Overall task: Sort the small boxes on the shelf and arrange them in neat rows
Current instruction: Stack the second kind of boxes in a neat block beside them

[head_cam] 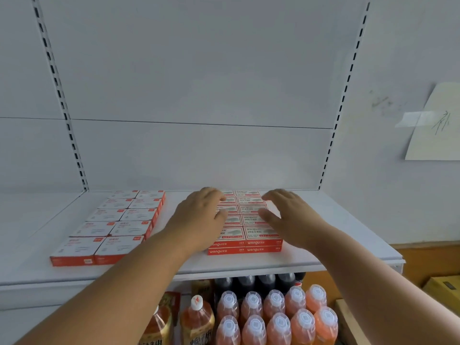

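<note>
Two blocks of small red-and-white boxes lie on the white shelf (311, 255). The left block (112, 225) is two columns wide, one layer, with pale tops. The right block of staple boxes (251, 220) is two columns wide and two layers high, labelled "wengu" on the front. My left hand (199, 217) rests over the left column of the right block, fingers loosely bent on the box tops. My right hand (293, 215) hovers at the block's right side, fingers spread and relaxed, holding nothing.
The shelf's white back panel (199, 95) and slotted uprights (62, 95) rise behind the boxes. Below the shelf stand several orange drink bottles (276, 317) and dark bottles (256, 282). A taped paper sheet (438, 125) hangs on the right wall. Cardboard boxes (443, 287) sit low right.
</note>
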`<state>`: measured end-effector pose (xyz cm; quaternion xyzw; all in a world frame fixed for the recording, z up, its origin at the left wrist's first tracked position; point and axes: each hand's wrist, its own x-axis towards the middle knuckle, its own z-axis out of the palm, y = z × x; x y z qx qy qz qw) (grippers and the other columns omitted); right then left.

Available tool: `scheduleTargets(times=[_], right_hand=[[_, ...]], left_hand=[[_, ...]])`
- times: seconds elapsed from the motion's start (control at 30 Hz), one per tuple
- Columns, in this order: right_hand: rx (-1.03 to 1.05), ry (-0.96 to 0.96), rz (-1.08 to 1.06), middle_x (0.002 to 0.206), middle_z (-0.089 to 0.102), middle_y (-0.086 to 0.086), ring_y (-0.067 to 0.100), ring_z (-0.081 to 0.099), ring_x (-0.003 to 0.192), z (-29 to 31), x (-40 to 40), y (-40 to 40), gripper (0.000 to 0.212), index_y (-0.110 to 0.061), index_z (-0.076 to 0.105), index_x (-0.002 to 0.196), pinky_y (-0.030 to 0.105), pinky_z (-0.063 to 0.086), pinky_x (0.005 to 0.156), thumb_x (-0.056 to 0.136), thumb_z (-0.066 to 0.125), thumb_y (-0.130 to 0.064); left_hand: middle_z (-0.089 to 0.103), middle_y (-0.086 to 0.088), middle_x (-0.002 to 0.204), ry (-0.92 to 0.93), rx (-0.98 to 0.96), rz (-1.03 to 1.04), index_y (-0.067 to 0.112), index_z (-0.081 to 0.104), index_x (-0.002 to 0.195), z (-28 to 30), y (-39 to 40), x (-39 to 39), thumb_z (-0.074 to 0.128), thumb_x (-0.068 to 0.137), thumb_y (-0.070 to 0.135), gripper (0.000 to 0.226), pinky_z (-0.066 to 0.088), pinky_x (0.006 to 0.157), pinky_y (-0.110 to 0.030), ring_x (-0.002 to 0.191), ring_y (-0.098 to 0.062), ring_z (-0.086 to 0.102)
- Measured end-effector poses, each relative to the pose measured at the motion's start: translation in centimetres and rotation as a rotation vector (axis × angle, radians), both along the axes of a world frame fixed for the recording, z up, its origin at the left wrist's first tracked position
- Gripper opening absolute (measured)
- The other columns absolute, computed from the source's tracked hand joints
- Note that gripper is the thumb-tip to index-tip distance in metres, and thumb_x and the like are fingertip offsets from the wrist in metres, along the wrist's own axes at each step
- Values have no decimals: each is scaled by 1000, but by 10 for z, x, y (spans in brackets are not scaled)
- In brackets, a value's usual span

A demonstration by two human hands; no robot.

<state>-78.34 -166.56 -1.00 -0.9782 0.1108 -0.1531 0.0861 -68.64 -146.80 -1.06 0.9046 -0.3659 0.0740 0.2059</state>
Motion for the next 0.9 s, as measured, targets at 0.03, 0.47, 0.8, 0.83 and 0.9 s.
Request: scheduleTargets(times=[0.03,0.47,0.8,0.83,0.9], right_hand=[[-4,60,59,155,32,-9,12,24,145,3,2,1,55,-25,35,148,30,19,116,100,34,-51],[136,203,171,154,37,-6,12,31,142,1,17,2,49,-21,45,144,24,21,113,102,37,-43],[143,229,133,152,36,2,20,19,147,11,56,-3,47,-13,47,137,34,19,115,104,27,-40],[149,248,135,149,38,4,20,20,147,8,59,-3,45,-13,49,134,34,20,115,105,26,-40],[163,256,139,155,33,3,17,15,149,4,61,-3,46,-15,47,138,31,15,116,105,25,-39]], left_hand=[[25,12,160,81,48,-36,31,32,149,2,-3,1,36,103,43,48,27,119,-36,146,-14,25],[36,10,155,161,78,-46,30,45,145,0,-11,7,47,99,47,50,25,115,-29,142,-11,33],[13,8,164,162,126,-10,26,23,155,9,-44,38,36,104,38,54,15,121,-36,151,-13,13],[9,7,165,175,154,-15,25,19,156,6,-47,41,34,104,39,56,12,122,-37,151,-14,8],[12,5,165,177,185,-26,23,20,156,-1,-51,44,30,105,40,55,11,123,-37,152,-15,7]])
